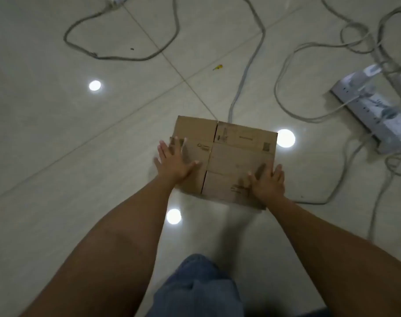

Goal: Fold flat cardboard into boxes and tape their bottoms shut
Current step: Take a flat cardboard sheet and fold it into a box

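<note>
A flat brown cardboard [236, 156] lies on the tiled floor in front of me, its flaps spread out with slits between them and small printed marks on it. My left hand [174, 162] lies flat on the cardboard's left part, fingers straight and spread. My right hand [269, 181] presses flat on its near right corner, fingers spread as well. Neither hand grips anything. No tape is in view.
Grey cables [247, 65] loop across the floor behind and to the right of the cardboard. A white power strip [373, 110] lies at the right. A small yellow scrap [217, 67] sits farther back. My knee in blue jeans [197, 289] is at the bottom.
</note>
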{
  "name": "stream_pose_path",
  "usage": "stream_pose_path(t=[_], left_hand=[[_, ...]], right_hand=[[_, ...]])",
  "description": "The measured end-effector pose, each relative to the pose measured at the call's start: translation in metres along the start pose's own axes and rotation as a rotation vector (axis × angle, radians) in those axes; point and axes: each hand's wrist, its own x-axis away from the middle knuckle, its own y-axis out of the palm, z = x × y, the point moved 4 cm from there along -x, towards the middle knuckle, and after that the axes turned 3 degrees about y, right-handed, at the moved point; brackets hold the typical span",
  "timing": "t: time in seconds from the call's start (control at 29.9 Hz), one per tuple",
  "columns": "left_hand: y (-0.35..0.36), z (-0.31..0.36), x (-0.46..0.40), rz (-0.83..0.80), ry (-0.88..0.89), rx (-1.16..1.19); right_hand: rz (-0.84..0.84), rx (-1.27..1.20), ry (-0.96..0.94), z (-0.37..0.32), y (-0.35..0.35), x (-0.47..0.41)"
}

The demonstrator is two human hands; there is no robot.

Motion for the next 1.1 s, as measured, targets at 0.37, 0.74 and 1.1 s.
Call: stream_pose_path(t=[0.37,0.74,1.1], left_hand=[[0.031,0.001,-0.009,-0.044,-0.134,0.119],[0.035,0.016,0.015,0.169,-0.127,0.219],[-0.070,0.069,0.059,0.324,-0.072,0.234]], right_hand=[[0.043,-0.342,0.074,0.008,0.021,-0.009],[0.143,-0.360,0.090,0.036,-0.008,-0.006],[0.192,-0.493,0.042,-0.001,-0.094,0.026]])
